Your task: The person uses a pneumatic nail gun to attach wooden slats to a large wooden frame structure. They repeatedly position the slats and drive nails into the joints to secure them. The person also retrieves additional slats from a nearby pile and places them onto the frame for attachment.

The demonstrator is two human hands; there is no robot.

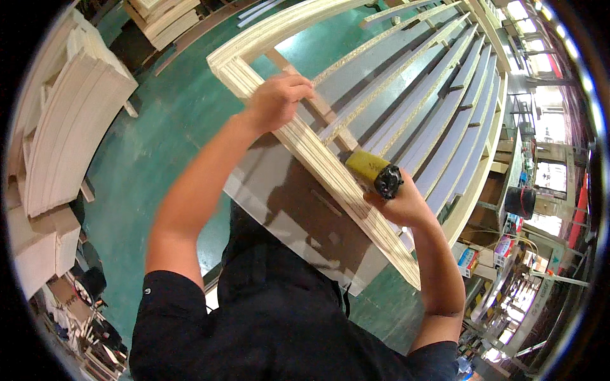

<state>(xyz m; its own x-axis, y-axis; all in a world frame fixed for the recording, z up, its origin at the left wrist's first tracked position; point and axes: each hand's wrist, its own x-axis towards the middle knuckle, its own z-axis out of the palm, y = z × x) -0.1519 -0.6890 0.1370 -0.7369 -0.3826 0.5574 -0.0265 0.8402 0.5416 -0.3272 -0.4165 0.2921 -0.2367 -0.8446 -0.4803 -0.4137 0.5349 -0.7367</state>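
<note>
In front of me lies a pale wooden frame (318, 152), its near rail a stack of layered strips. My left hand (279, 101) is closed above the rail's left part, fingertips by a brown wooden strip (327, 114) on the inner side; what they hold, if anything, is hidden. My right hand (410, 200) grips a yellow block-like tool (368, 165) with a round black end, close to the rail's inner edge. Its exact kind is unclear. Several long slats (406, 114) with grey faces and chipboard edges run away inside the frame.
A grey panel (298, 209) lies under the near rail, close to my body. Stacked pale boards (82, 127) stand on the green floor at left, with more boards (165, 22) at far left. A cluttered bench (508, 254) and a black bucket (521, 202) are at right.
</note>
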